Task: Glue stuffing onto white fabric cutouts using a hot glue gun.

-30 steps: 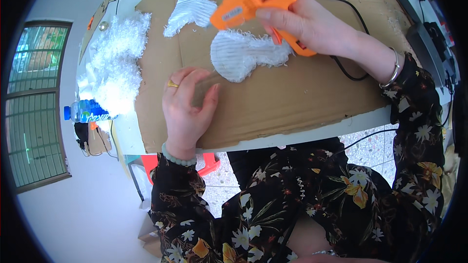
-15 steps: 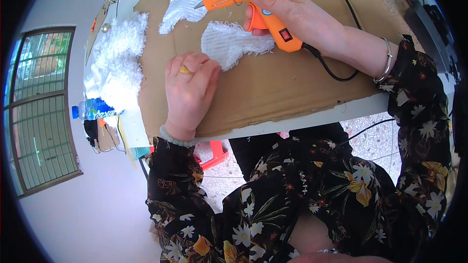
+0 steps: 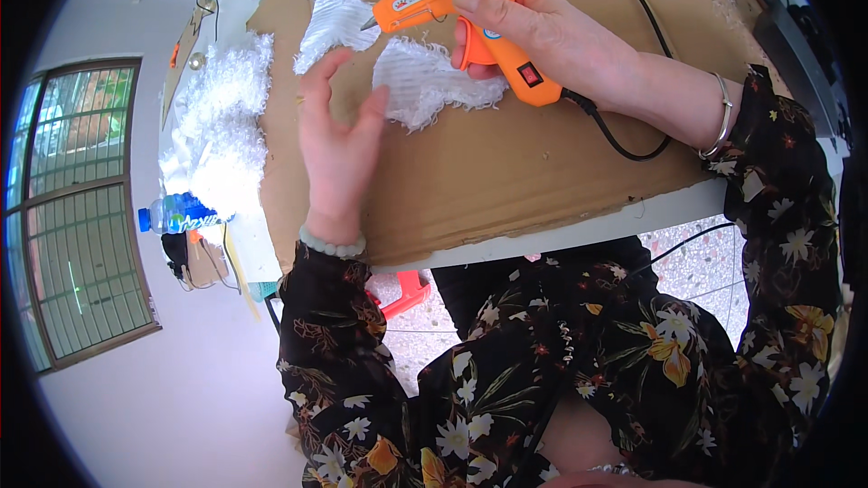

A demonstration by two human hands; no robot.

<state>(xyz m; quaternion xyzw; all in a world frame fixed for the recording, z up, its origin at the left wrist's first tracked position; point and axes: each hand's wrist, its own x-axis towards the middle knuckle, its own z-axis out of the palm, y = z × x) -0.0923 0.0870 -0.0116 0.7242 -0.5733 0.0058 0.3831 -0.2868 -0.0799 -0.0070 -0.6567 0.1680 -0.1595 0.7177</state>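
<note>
An orange hot glue gun [image 3: 506, 27] is in my right hand [image 3: 570, 41], with fingers by its trigger and the metal nozzle pointing left. Just beneath that nozzle lies a white ribbed piece of fabric [image 3: 330, 25] with fuzzy edges. A second white fabric piece [image 3: 420, 86], fringed along its lower side, rests nearer to me, below the gun. My left hand [image 3: 339, 131] is over the cardboard with thumb and fingers apart, holding nothing. Its fingertips are close to the near edge of the farther piece, and its thumb is by the nearer piece; whether they touch I cannot tell.
Brown cardboard [image 3: 506, 172] covers the table. A heap of white fuzzy fabric [image 3: 221, 117] lies along the left edge, with a blue-capped plastic bottle [image 3: 176, 213] beside it. The gun's black cord [image 3: 624, 149] loops at the right. A red stool [image 3: 402, 294] stands below.
My left hand has opened from a closed shape and reached away from me, toward the farther fabric piece. My right hand keeps the glue gun nearly where it was.
</note>
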